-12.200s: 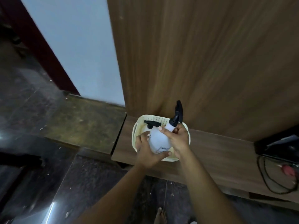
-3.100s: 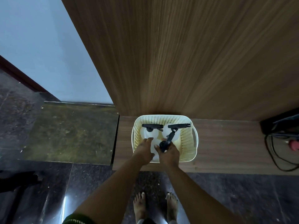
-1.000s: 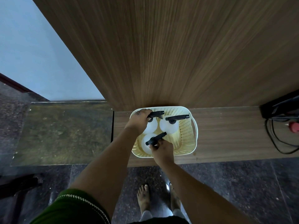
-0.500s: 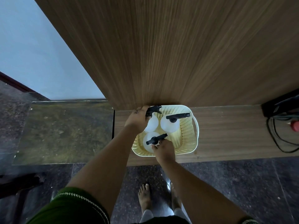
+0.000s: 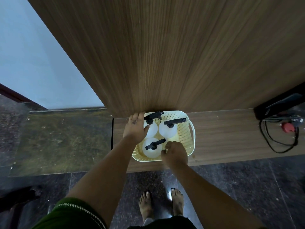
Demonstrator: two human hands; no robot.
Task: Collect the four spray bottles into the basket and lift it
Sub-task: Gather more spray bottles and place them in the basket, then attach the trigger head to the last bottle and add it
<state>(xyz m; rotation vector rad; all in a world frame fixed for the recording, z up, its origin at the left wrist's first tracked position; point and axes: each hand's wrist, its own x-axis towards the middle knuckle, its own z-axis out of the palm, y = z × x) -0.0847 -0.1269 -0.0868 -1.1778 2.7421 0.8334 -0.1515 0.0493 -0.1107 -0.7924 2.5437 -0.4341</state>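
A pale yellow perforated basket stands on a low wooden ledge against a wood panel. Three white spray bottles with black trigger heads stand upright inside: one at the back left, one at the back right, one at the front. My left hand lies over the basket's left rim, fingers stretched toward the panel, thumb against the back left bottle. My right hand sits over the front right corner with its fingers curled. What lies under its palm is hidden.
The tall wood panel rises directly behind the basket. Black cables and a red part lie on the ledge at the right. A mottled stone slab adjoins the ledge on the left. My bare feet stand on dark floor tiles.
My right hand has let go of the front bottle's neck and shifted right to the basket's front corner. My left hand has slid from the back left bottle's head to the left rim.
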